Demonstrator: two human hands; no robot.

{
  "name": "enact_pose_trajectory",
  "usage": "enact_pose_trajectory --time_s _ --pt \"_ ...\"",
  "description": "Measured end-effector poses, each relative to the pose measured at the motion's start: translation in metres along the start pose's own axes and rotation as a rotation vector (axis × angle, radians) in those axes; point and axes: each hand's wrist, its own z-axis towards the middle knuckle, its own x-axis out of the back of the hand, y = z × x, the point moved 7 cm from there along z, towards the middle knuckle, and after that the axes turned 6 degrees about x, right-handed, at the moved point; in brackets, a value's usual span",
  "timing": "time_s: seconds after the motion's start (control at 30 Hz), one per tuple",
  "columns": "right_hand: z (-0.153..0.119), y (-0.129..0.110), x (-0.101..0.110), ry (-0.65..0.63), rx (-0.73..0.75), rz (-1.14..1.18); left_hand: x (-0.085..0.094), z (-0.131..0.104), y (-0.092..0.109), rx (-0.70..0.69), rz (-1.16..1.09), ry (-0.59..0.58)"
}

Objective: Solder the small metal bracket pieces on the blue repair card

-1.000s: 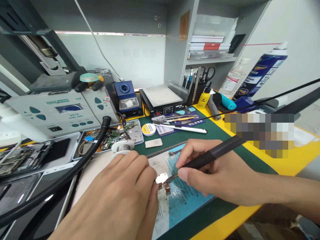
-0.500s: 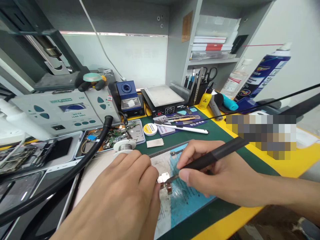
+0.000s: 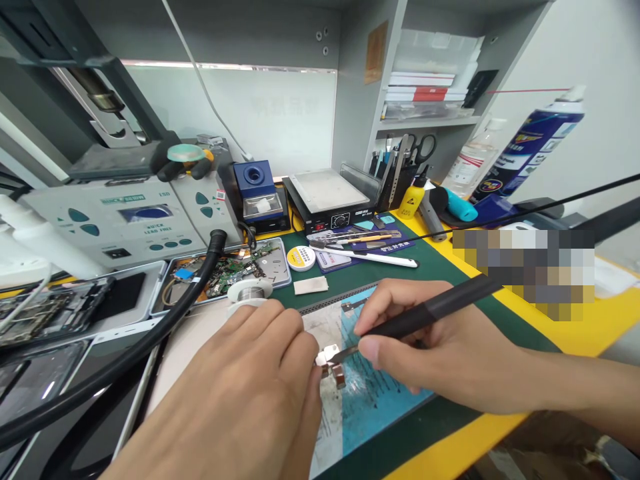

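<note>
My right hand [image 3: 440,347] is closed in a pen grip on a soldering iron [image 3: 425,313] with a black handle, whose dark metal tip points left and down. The tip touches or sits just over a small white part with brown, flex-like ends [image 3: 329,353]; contact is hard to tell. My left hand [image 3: 250,380] is curled, back toward me, with its fingertips at the left edge of this part, pinching it. Most of those fingertips are hidden. Beneath both hands lies a blue and grey work sheet [image 3: 380,407], scuffed and stained.
Left of me, a thick black hose [image 3: 165,333] arches over phone parts and a tray of circuit boards [image 3: 280,267]. A solder spool [image 3: 250,291] stands just beyond my left hand. Farther back are a hot plate [image 3: 330,190] and a white-handled brush [image 3: 385,259]. Bottles stand at right.
The iron's tip has shifted very slightly left over the small white part. Both hands keep nearly the same place and grip.
</note>
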Motion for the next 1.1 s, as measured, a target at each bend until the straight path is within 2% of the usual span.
enact_pose_trajectory --time_s 0.67,1.1 --pt "-0.0022 0.0046 0.0032 0.027 -0.001 -0.068 -0.0043 0.0019 -0.0024 -0.008 0.017 0.012" --pt "-0.0016 0.0050 0.0042 0.033 0.000 -0.117 0.0003 0.0015 0.0015 -0.010 0.017 0.007"
